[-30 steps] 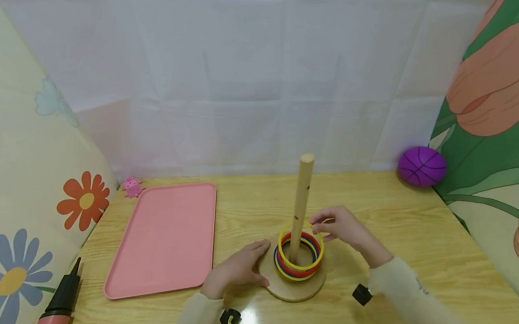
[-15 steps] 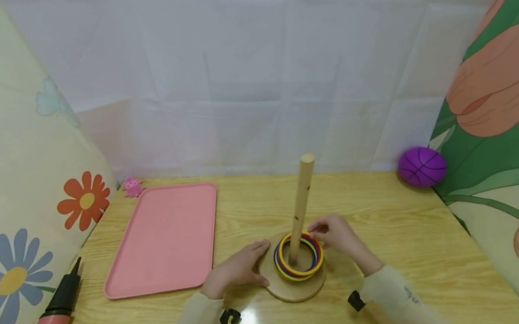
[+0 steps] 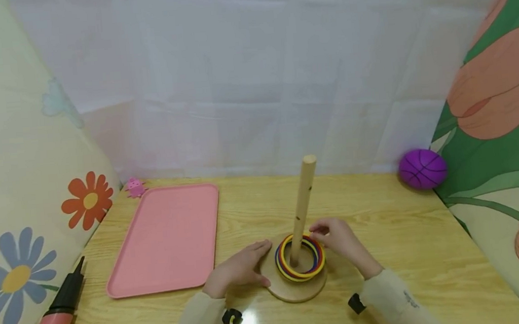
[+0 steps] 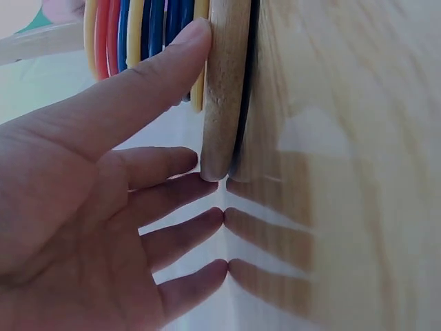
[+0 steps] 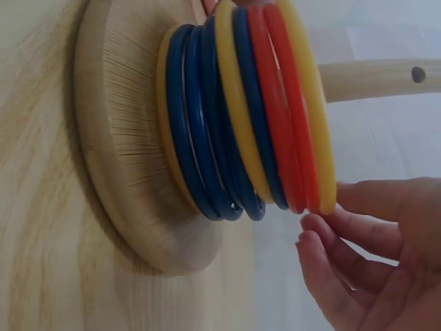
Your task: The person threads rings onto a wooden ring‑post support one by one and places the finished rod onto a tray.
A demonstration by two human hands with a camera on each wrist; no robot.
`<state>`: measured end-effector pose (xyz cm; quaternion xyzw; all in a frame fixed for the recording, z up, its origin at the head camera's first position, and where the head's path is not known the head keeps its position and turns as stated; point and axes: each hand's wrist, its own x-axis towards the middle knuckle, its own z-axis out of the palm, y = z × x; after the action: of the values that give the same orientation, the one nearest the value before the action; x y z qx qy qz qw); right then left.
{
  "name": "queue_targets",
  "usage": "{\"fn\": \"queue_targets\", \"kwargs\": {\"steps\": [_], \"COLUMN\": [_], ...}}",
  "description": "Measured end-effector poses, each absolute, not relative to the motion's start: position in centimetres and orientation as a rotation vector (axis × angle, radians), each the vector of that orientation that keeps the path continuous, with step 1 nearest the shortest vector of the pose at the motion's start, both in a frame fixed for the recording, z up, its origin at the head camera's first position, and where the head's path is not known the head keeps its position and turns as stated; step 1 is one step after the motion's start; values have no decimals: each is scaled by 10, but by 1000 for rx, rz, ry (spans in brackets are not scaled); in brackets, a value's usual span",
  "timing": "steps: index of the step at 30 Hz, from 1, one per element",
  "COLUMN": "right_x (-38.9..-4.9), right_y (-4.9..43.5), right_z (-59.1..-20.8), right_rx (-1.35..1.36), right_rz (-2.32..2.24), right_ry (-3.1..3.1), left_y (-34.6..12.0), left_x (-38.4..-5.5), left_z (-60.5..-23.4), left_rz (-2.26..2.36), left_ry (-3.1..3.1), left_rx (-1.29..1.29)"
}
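Observation:
A round wooden base stands on the table with an upright wooden peg in it. Around the peg lies a stack of plastic rings, blue, red and yellow, well seen in the right wrist view. My left hand steadies the base from the left; its thumb lies over the base's edge, and its nearly straight fingers reach down to the tabletop. On the stack's right side, my right hand pinches the rim of the topmost yellow ring, which rests against the red rings beneath.
A pink tray lies to the left, with a small pink toy figure at its far corner. At the back right sits a purple ball. A pink and black pump lies at the front left.
My right hand has lowered the yellow ring from a tilted position onto the stack, then stayed at its rim. My left hand has kept its place at the base.

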<state>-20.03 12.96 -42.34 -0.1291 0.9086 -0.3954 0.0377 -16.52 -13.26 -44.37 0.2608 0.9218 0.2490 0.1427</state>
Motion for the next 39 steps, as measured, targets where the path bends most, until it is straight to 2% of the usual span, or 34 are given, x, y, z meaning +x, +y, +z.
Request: {"fn": "queue_targets", "kwargs": {"steps": [9,20,26,39], "right_x": [-195,-188,-186,-182], "right_y": [136,138,138,131], "right_z": [-417,-407,-405,-402], "right_rx": [-550,-653,-753,-915], "right_rz": [-1272,-1512,-1574,-1542], "right_ry": [2851,2731,2609,2525], "left_y": [-154,-256,-307,-376], "left_x": [-165,-156,-150,-144], "left_z": [-425,-411,-405,-408], "left_rz": [731,968,951,1029], "left_ry": [2749,2860,2914,2828], "left_rx": [805,585,494,241]}}
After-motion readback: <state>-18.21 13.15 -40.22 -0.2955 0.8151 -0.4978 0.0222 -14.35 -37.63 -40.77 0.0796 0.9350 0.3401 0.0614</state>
